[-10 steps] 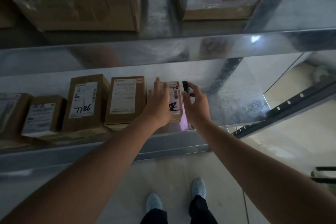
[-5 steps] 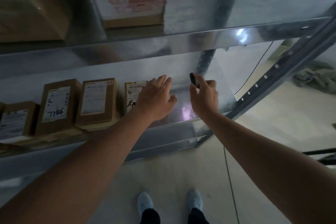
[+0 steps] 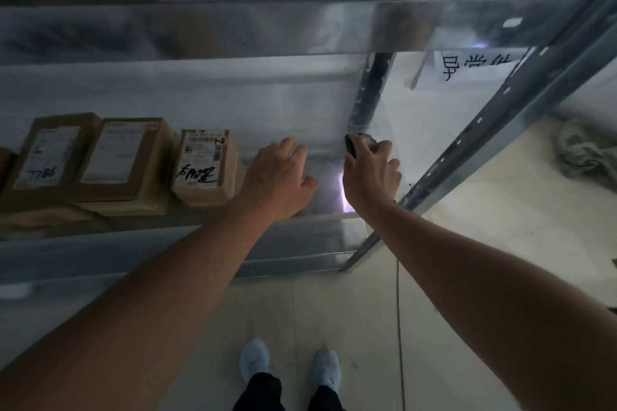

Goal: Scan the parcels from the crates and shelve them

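A small brown parcel (image 3: 205,167) with a white label and black handwriting stands on the metal shelf (image 3: 300,117), last in a row of cardboard parcels. My left hand (image 3: 278,178) hovers just right of it with relaxed fingers, holding nothing and apart from the parcel. My right hand (image 3: 369,173) grips a small black scanner (image 3: 351,145) over the bare right end of the shelf. A pale violet glow lies on the shelf below that hand.
Two larger labelled boxes (image 3: 125,157) (image 3: 50,157) stand left of the small parcel. A shelf board (image 3: 233,27) runs above with boxes on it. A perforated steel upright (image 3: 494,117) slants at the right. A paper sign (image 3: 477,65) and a cloth heap (image 3: 584,150) lie beyond; my shoes (image 3: 288,364) on pale floor.
My left hand has come off the small parcel and moved right, leaving it standing on the shelf. The view has swung right; my right hand keeps the scanner.
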Demonstrator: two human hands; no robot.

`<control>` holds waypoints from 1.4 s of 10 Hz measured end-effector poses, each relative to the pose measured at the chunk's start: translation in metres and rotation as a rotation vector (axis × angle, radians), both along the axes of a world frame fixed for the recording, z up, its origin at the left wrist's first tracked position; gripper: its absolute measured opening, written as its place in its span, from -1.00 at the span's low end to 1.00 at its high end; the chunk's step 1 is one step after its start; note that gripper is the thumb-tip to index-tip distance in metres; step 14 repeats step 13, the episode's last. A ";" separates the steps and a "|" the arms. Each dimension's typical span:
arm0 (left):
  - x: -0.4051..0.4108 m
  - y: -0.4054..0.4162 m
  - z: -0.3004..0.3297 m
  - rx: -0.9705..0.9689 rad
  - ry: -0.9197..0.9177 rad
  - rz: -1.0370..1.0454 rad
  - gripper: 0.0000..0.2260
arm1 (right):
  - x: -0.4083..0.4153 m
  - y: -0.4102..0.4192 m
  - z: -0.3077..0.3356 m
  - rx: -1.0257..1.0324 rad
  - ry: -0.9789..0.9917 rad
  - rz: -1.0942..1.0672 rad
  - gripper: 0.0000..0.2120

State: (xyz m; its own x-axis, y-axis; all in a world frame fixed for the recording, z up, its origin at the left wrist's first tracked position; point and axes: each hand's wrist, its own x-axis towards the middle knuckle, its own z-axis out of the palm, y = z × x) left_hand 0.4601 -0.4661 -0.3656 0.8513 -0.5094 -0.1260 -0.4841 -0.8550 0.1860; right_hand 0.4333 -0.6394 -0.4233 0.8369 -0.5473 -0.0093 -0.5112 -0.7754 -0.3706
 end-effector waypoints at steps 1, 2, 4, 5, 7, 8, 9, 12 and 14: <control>0.007 -0.004 -0.009 -0.002 -0.020 -0.017 -0.54 | 0.009 -0.002 -0.010 -0.040 0.022 0.010 -0.60; 0.017 -0.010 -0.020 -0.010 -0.042 -0.041 -0.54 | 0.022 -0.005 -0.025 -0.105 0.024 0.012 -0.59; 0.025 -0.012 -0.035 -0.011 -0.056 -0.065 -0.53 | 0.035 -0.013 -0.047 -0.166 0.000 -0.012 -0.55; 0.030 -0.011 -0.039 -0.018 -0.052 -0.074 -0.53 | 0.036 -0.011 -0.053 -0.155 -0.012 -0.013 -0.55; 0.040 -0.008 -0.046 -0.042 -0.069 -0.073 -0.52 | 0.037 -0.005 -0.061 -0.139 -0.024 -0.024 -0.57; 0.042 -0.004 -0.049 -0.048 -0.077 -0.064 -0.54 | 0.038 -0.003 -0.063 -0.157 -0.016 -0.005 -0.53; 0.044 0.000 -0.049 -0.051 -0.078 -0.052 -0.55 | 0.038 -0.003 -0.066 -0.171 -0.011 0.007 -0.52; 0.046 0.011 -0.045 -0.055 -0.098 -0.086 -0.54 | 0.042 0.001 -0.061 -0.275 0.081 0.018 -0.46; 0.047 0.013 -0.035 -0.054 -0.124 -0.096 -0.54 | 0.043 0.005 -0.045 -0.324 0.091 0.018 -0.43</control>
